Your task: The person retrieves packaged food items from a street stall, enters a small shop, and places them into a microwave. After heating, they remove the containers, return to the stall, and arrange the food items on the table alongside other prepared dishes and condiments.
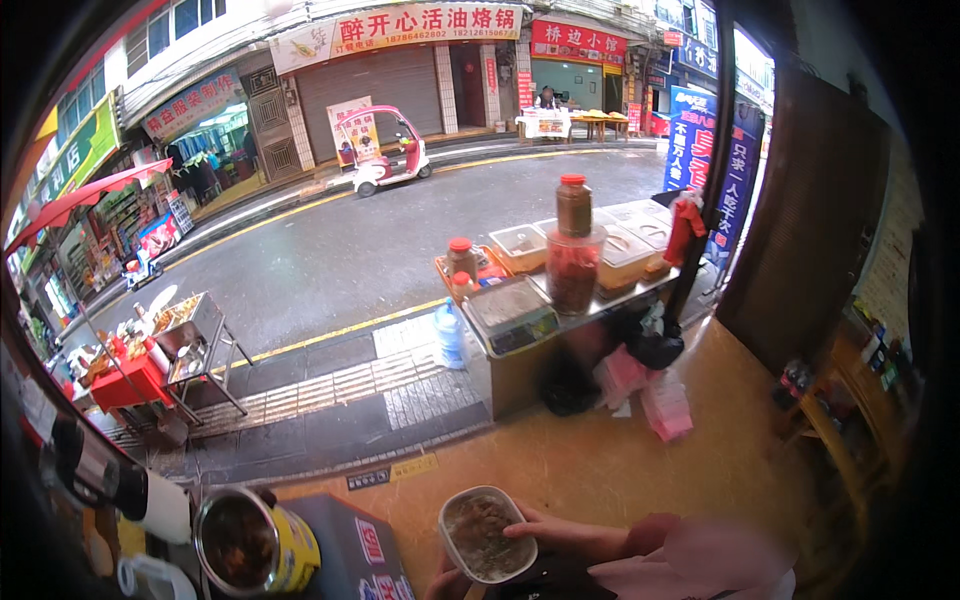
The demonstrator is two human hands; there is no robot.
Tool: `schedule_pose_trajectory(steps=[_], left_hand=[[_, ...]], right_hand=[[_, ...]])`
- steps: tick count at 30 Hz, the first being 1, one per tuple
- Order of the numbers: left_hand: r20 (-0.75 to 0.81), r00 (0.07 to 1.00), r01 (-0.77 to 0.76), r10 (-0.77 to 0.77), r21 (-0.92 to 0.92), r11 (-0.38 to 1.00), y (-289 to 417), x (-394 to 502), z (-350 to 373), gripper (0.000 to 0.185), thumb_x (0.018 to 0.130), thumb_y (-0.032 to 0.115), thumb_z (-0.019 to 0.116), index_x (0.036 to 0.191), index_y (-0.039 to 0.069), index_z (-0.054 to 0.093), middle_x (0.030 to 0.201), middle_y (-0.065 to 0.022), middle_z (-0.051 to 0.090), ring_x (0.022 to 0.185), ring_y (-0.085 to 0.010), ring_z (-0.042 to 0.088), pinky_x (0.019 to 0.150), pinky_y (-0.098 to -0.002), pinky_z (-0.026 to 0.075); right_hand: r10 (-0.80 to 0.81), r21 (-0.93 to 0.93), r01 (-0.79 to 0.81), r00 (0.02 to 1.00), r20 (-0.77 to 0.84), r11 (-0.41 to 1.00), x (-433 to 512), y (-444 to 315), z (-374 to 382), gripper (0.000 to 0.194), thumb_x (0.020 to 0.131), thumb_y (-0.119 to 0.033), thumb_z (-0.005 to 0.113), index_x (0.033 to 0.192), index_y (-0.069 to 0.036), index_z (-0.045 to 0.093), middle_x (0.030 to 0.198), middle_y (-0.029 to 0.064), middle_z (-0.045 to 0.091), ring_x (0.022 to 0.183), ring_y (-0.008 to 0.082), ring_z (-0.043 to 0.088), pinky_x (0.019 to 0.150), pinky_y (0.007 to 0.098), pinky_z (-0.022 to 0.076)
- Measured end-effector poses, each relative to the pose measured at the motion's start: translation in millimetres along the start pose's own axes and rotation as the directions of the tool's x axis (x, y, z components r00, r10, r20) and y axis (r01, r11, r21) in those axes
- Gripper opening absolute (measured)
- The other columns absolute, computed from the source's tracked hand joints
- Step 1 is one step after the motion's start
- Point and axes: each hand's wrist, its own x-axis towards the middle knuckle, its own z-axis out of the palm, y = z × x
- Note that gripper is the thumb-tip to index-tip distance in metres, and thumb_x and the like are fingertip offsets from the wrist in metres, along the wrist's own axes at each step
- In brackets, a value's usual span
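Note:
A plastic food tub point(480, 490) with rounded corners sits low in the middle of the head view. Brown, crumbly-looking food point(484, 529) fills much of it. My right hand point(536, 525) grips its right side, thumb over the rim. At the lower left of the tub is my left hand point(448, 579), mostly cut off by the frame edge and seemingly supporting it. To the left stands a yellow metal tin point(300, 551), open at the top, with dark contents. Beside the tin is a grey box point(349, 517) with printed panels. Pinkish cloth point(697, 551) lies around my right forearm.
A counter point(487, 382) ahead carries lidded tubs point(630, 244), a large jar of red food point(574, 274) and a scale point(517, 319). Pink packs point(664, 409) and black bags point(570, 382) lie near it. Wooden chairs point(832, 435) stand right; a white plastic handle point(139, 574) shows lower left.

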Motion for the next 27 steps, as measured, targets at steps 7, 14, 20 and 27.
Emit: schedule_pose_trajectory(steps=[7,14,20,27], left_hand=[[-0.078,0.994,-0.077,0.077,0.005,0.997,163,169,-18,0.078,0.076,0.017,0.063,0.137,0.015,0.015,0.134,-0.0081,0.031,0.121,-0.0241,0.035,0.097,-0.0409,0.034],[-0.118,0.941,-0.323,0.317,-0.034,0.946,321,227,-68,0.078,0.076,0.016,0.062,0.137,0.015,0.015,0.134,-0.0083,0.031,0.121,-0.0242,0.035,0.097,-0.0408,0.034],[-0.055,0.878,-0.478,0.475,-0.084,0.874,444,311,-112,0.077,0.076,0.016,0.062,0.137,0.015,0.015,0.134,-0.0085,0.031,0.121,-0.0243,0.035,0.097,-0.0407,0.034],[-0.077,0.828,-0.56,0.555,-0.097,0.822,584,436,-153,0.064,0.08,0.002,0.054,0.134,0.012,0.02,0.12,-0.0119,0.045,0.097,-0.022,0.055,0.072,-0.0325,0.051]], right_hand=[[0.0,-0.227,0.035,0.988,0.155,0.973,245,-81,-46,0.074,0.08,-0.024,0.06,0.136,-0.007,0.015,0.133,0.0113,0.031,0.123,0.021,0.029,0.101,0.0327,0.0258],[0.144,-0.299,-0.005,0.883,0.446,0.954,490,-151,-18,0.074,0.079,-0.025,0.063,0.134,-0.006,0.018,0.13,0.0133,0.035,0.122,0.0204,0.031,0.1,0.0323,0.0273],[0.28,-0.38,-0.116,0.868,0.41,0.918,660,-190,-15,0.075,0.079,-0.02,0.062,0.136,-0.006,0.014,0.134,0.0115,0.029,0.125,0.0197,0.027,0.101,0.0322,0.0254],[0.345,-0.306,-0.248,0.883,0.319,0.919,846,-237,-23,0.072,0.075,-0.012,0.057,0.135,-0.004,0.018,0.128,0.0113,0.038,0.117,0.0218,0.037,0.098,0.0329,0.0288]])
